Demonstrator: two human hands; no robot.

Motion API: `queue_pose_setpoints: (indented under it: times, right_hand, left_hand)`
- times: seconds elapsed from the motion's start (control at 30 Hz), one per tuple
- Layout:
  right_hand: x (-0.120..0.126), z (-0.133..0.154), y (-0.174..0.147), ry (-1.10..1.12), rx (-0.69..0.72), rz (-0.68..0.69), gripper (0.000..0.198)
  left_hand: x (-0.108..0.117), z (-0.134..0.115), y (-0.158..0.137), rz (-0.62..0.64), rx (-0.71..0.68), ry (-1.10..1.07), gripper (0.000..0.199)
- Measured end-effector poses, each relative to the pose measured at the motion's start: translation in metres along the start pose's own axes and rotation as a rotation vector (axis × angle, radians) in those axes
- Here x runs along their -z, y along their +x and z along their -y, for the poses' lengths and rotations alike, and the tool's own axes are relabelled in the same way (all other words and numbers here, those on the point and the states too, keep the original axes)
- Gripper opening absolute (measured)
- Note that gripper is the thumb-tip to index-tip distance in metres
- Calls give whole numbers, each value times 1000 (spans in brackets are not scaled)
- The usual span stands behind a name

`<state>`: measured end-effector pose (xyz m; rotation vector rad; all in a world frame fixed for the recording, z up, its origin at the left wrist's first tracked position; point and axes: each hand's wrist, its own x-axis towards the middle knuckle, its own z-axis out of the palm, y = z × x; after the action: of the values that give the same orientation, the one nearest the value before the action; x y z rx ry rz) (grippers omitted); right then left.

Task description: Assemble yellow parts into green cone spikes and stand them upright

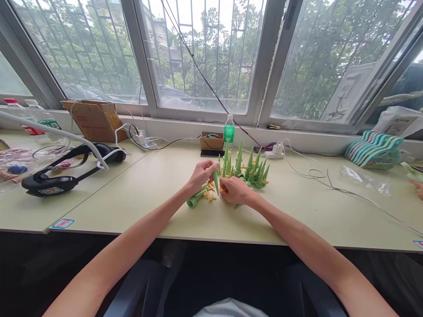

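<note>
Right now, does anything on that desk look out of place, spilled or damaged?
Nothing looks damaged or clearly spilled. What stands out is near the left hand: green cones lie on their sides beside loose yellow pieces, whereas the clustered cones behind the right hand mostly stand upright.

Daylight enters through grey-framed windows (205, 61); leafy trees (317, 83) stand outside. White wall (181, 127) runs beneath; pale yellow-green tables (317, 215) adjoin.

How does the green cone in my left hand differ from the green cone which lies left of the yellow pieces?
Pose: the held cone points its tip downward; the lying cone rests on its side, wide end toward you.
Support: your left hand grips the held cone; the table bears the lying cone.
Both are green.
</note>
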<state>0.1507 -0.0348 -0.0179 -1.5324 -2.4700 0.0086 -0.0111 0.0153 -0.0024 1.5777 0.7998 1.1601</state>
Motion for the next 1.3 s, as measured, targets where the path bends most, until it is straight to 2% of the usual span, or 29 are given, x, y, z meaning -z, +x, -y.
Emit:
queue_pose_setpoints:
  times: [0.33, 0.47, 0.67, 0.83, 1.03, 1.3]
  right_hand:
    - [4, -3, -2, 156, 64, -132, 16]
    - [5, -11, -7, 199, 97, -209, 12]
    - [3, -23, -15, 249, 122, -306, 18]
    - [0, -22, -12, 396, 109, -402, 19]
    - [0, -12, -10, 411, 118, -399, 16]
    - [-8, -5, -8, 449, 170, -384, 18]
  left_hand:
    - [-1, -4, -3, 145, 41, -47, 32]
    - [0, -5, -5, 216, 48, -46, 32]
    - [1, -8, -6, 335, 37, -30, 34]
    - [0, -6, -6, 334, 31, -54, 36]
    - [1, -2, -6, 283, 8, -31, 37]
    - [1, -2, -8, 273, -31, 110, 37]
